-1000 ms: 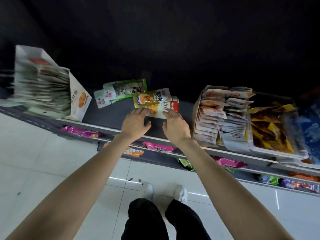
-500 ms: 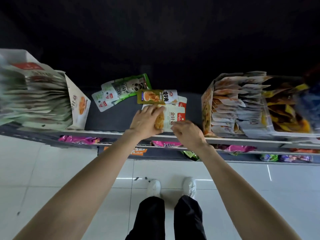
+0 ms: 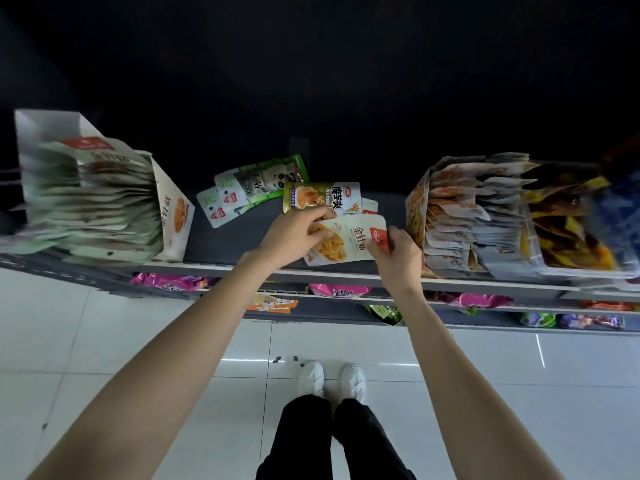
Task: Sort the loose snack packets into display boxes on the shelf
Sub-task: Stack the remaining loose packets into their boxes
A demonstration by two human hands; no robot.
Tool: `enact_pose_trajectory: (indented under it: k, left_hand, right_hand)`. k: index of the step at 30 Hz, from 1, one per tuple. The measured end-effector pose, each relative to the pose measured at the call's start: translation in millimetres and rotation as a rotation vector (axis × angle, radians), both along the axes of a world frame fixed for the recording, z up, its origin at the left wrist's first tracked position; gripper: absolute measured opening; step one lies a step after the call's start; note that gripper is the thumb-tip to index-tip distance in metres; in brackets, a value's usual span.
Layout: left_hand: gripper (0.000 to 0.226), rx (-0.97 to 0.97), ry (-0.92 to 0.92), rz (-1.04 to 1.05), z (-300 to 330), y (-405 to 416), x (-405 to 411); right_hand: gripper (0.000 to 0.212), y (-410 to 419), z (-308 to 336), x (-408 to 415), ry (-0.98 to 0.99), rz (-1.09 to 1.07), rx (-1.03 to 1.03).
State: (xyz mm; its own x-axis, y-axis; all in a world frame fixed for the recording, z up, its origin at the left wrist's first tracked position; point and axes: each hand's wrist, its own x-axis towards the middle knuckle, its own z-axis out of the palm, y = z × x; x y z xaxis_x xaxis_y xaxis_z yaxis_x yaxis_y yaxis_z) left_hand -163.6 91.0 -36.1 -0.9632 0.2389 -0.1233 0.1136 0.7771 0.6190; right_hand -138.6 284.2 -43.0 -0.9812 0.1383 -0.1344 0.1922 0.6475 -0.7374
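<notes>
Standing at nine o'clock on the dark shelf [image 3: 221, 244], a white cardboard display box [image 3: 173, 216] is packed with flat, pale foil packets — fanned edge-on. Loose glossy green-and-white packets [image 3: 256, 188] lie at eleven o'clock from the left hand [image 3: 291, 237], and a gold-green packet [image 3: 322, 197] lies just beyond its knuckles. That hand's fingers curl over the left edge of a smooth white packet [image 3: 346, 244]; the right hand [image 3: 394, 258], at three o'clock from it, pinches the packet's red corner. At the far right a printed display box [image 3: 415, 206] holds stacked packets beside a clear tray [image 3: 540, 251] of crinkled yellow-brown ones.
</notes>
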Motion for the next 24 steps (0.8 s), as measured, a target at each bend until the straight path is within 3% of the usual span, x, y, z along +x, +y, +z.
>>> enact_pose_trajectory:
  k: [2, 5, 8, 11, 16, 21, 24]
  left_hand:
    - [0.024, 0.071, 0.044, 0.026, 19, -10, 20]
    - [0.026, 0.107, 0.128, 0.045, 56, -20, 60]
    - [0.032, -0.016, 0.388, 0.154, 92, -33, 106]
    - [0.026, -0.124, 0.569, 0.346, 111, -63, 143]
    - [0.030, -0.212, 0.483, 0.644, 119, -133, 182]
    - [0.035, -0.270, 0.459, 0.641, 121, -195, 165]
    - [0.050, -0.280, 0.444, 0.504, 124, -227, 120]
  right_hand:
    - [0.023, -1, 21, 11, 0.062, 0.084, -0.043]
    - [0.041, -9, 57, 34, 0.066, 0.217, -0.107]
    - [0.054, -22, 86, 61, 0.136, 0.358, -0.068]
    - [0.046, -39, 104, 83, 0.145, 0.367, -0.125]
    - [0.026, -74, 121, 84, 0.002, 0.272, -0.390]
    - [0.040, -130, 140, 57, 0.149, 0.265, -0.348]
    - [0.038, -169, 153, 37, 0.328, 0.242, -0.282]
